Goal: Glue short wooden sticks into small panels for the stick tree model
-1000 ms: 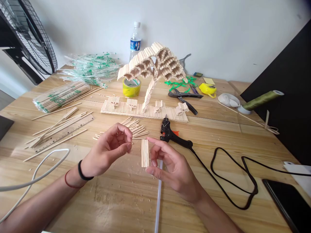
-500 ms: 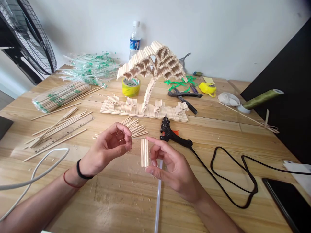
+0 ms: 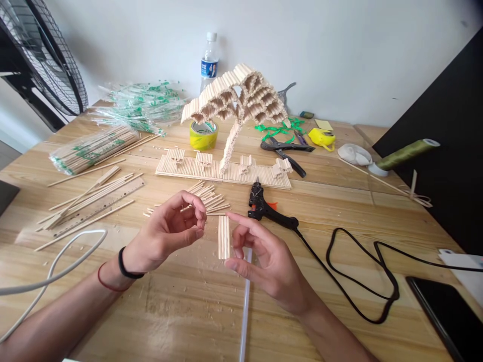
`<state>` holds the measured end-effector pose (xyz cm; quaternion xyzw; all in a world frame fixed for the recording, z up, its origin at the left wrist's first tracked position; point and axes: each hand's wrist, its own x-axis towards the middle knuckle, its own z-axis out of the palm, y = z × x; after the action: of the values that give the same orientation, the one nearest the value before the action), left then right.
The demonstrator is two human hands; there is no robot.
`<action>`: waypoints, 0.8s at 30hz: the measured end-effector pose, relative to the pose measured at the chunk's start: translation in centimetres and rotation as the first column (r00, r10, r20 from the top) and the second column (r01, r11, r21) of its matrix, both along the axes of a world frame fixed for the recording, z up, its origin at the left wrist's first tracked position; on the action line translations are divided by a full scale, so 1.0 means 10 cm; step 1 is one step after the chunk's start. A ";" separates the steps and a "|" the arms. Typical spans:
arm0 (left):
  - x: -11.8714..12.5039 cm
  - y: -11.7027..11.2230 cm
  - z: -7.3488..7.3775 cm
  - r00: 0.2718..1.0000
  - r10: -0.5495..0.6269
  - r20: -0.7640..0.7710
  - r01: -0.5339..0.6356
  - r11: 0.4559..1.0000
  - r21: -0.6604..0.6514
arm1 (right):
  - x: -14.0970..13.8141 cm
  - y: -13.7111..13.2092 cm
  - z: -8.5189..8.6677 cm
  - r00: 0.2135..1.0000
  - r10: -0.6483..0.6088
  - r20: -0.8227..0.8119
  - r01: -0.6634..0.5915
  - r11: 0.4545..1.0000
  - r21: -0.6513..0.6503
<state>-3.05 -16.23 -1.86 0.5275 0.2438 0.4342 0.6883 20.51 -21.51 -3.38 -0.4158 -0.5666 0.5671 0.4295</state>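
Between the thumb and index finger of my right hand (image 3: 266, 256) stands a small panel of short wooden sticks (image 3: 224, 238) joined side by side, gripped at its top and bottom ends. My left hand (image 3: 169, 223) hovers just left of the panel, fingers loosely curled and thumb apart from the index finger, with nothing visible in it. Behind the hands lies a pile of short cut sticks (image 3: 211, 197), partly hidden by my left hand. A black glue gun (image 3: 269, 208) rests beyond my right hand, and a translucent glue stick (image 3: 246, 306) lies below it.
A stick-built tree model (image 3: 237, 100) stands on its stick base (image 3: 222, 171) at the back. Long sticks (image 3: 90, 196) and a ruler (image 3: 101, 206) lie left. Tape (image 3: 204, 136), pliers (image 3: 287, 148), a black cable (image 3: 332, 261) and a phone (image 3: 445, 311) are around.
Hardly anything differs. My left hand has shifted very slightly right, closer to the stick panel, while my right hand keeps the same grip.
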 end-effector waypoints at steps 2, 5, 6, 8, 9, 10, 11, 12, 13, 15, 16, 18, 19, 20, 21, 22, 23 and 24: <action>0.00 0.00 0.00 1.000 -0.004 0.002 0.004 1.000 -0.007 | 0.00 0.00 0.01 1.000 -0.001 0.004 0.001 1.000 0.000; 0.01 0.00 0.01 1.000 0.002 0.009 -0.002 1.000 -0.022 | -0.01 0.01 0.01 1.000 -0.002 0.006 0.002 1.000 0.005; 0.01 -0.01 0.02 1.000 0.005 0.010 -0.005 1.000 -0.027 | -0.01 0.01 0.01 1.000 -0.003 0.006 0.003 1.000 0.007; 0.01 -0.02 0.03 1.000 0.006 0.000 -0.006 0.999 -0.034 | -0.01 0.00 0.01 1.000 -0.003 0.008 0.003 1.000 0.007; 0.01 -0.02 0.04 1.000 0.008 -0.009 -0.008 0.999 -0.035 | -0.01 0.00 0.01 1.000 -0.003 0.008 0.003 1.000 0.006; 0.00 -0.02 0.05 1.000 0.013 -0.014 -0.013 0.999 -0.033 | -0.01 0.00 0.02 1.000 -0.002 0.005 0.002 1.000 0.007; -0.01 -0.02 0.05 1.000 0.020 -0.011 -0.020 0.999 -0.032 | -0.01 0.00 0.02 1.000 -0.001 0.002 0.001 1.000 0.007; -0.01 -0.02 0.06 1.000 0.024 0.002 -0.024 0.999 -0.039 | -0.01 0.01 0.02 1.000 -0.001 0.000 0.001 1.000 0.007; -0.01 -0.02 0.06 0.999 0.022 0.024 -0.020 0.998 -0.054 | -0.01 0.01 0.02 1.000 -0.002 -0.002 0.002 1.000 0.008; -0.01 -0.01 0.06 0.997 -0.004 0.081 0.012 0.995 -0.102 | -0.01 0.01 0.02 1.000 -0.001 -0.004 0.001 1.000 0.006; -0.01 -0.01 0.05 0.994 -0.021 0.106 0.034 0.991 -0.126 | -0.01 0.01 0.02 1.000 0.001 -0.004 -0.001 1.000 0.008; 0.00 0.00 0.03 0.990 -0.044 0.137 0.065 0.986 -0.151 | -0.01 0.01 0.01 1.000 0.001 -0.008 -0.001 1.000 0.016; 0.00 0.00 0.02 0.987 -0.052 0.150 0.075 0.986 -0.151 | -0.01 0.01 0.01 1.000 0.000 -0.009 0.000 1.000 0.020; 0.00 0.00 0.00 0.985 -0.058 0.161 0.082 0.986 -0.147 | -0.01 0.01 0.00 1.000 0.000 -0.008 0.001 1.000 0.021; 0.00 0.00 -0.01 0.983 -0.066 0.171 0.091 0.986 -0.141 | -0.01 0.01 0.00 1.000 -0.001 -0.006 0.001 1.000 0.020; 0.00 -0.01 -0.01 0.981 -0.075 0.178 0.099 0.986 -0.134 | -0.01 0.01 0.00 1.000 -0.002 -0.005 0.002 1.000 0.018; 0.00 -0.01 -0.02 0.980 -0.082 0.182 0.106 0.986 -0.129 | -0.01 0.01 0.01 1.000 -0.002 -0.003 0.002 1.000 0.014; -0.01 -0.01 -0.02 0.979 -0.088 0.184 0.112 0.986 -0.125 | 0.00 0.01 0.01 1.000 -0.003 -0.001 0.003 1.000 0.012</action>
<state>-3.13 -16.37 -2.05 0.4508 0.1832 0.4269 0.7623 20.46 -21.44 -3.27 -0.4139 -0.5691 0.5633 0.4331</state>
